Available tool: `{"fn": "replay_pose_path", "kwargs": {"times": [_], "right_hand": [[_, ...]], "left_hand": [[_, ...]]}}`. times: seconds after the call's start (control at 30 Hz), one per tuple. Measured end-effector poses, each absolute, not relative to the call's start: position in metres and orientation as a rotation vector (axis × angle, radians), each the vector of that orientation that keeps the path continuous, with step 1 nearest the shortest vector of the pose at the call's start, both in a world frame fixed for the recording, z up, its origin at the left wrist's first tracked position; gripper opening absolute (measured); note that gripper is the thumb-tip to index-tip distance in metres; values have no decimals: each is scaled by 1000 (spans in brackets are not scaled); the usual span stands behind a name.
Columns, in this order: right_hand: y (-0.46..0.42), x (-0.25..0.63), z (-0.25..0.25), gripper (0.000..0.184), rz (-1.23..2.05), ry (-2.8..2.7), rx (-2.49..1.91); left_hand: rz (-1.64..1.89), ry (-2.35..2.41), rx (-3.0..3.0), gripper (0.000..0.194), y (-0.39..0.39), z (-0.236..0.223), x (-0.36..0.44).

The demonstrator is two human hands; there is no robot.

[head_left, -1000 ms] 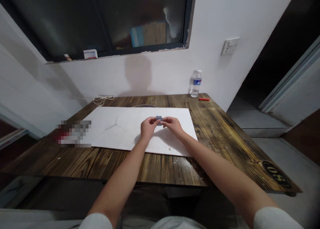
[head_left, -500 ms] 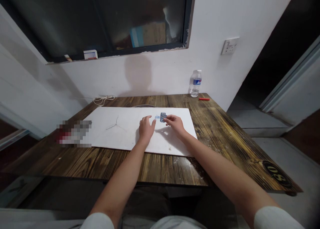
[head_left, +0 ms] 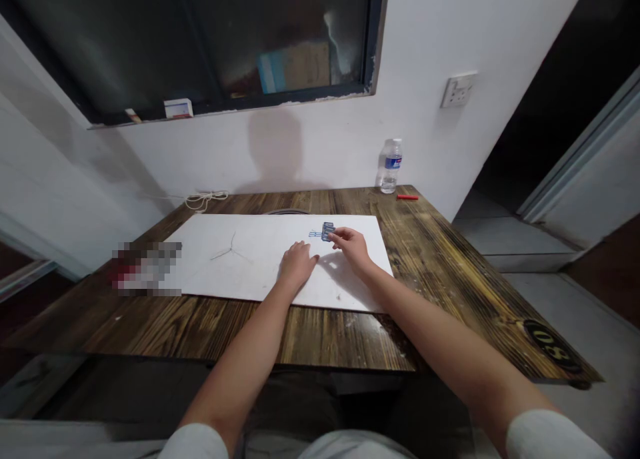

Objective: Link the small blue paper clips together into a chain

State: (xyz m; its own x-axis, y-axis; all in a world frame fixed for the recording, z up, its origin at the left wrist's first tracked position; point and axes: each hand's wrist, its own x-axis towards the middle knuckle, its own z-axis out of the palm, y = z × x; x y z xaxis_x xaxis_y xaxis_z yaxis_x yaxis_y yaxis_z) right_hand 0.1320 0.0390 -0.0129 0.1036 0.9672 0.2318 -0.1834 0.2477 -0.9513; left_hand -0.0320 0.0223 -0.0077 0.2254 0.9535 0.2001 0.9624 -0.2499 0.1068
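A small blue binder clip (head_left: 327, 231) with thin wire handles lies near the far part of a white sheet (head_left: 250, 259). My right hand (head_left: 351, 249) pinches the clip's near side between its fingertips. My left hand (head_left: 297, 265) rests palm down on the sheet, a short way from the clip and touching nothing else. The clip's underside is hidden.
The sheet lies on a dark wooden table (head_left: 340, 335). A thin Y-shaped wire (head_left: 230, 249) sits on it. A water bottle (head_left: 391, 167) and a red stick (head_left: 407, 197) stand at the far edge. A pixelated object (head_left: 147, 269) lies left.
My left hand has left the clip, which both hands held a second ago, and now lies flat on the sheet. The clip has shifted right with my right hand.
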Motion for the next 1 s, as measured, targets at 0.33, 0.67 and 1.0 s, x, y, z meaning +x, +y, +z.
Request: {"fn": "replay_pose_path", "kwargs": {"times": [0.33,0.67,1.0], "right_hand": [[40,134,-11,31,1050,-1047,-927],[40,134,-11,33,1049,-1058,-951],[38,134,-10,32,1071,-1062,-918]], "left_hand": [[-425,-1816,-2452,28,19,-4,-29],[-395,-1710,-2464,27,18,-6,-24],[-344,-1680,-2501,28,12,-1,-20]]}}
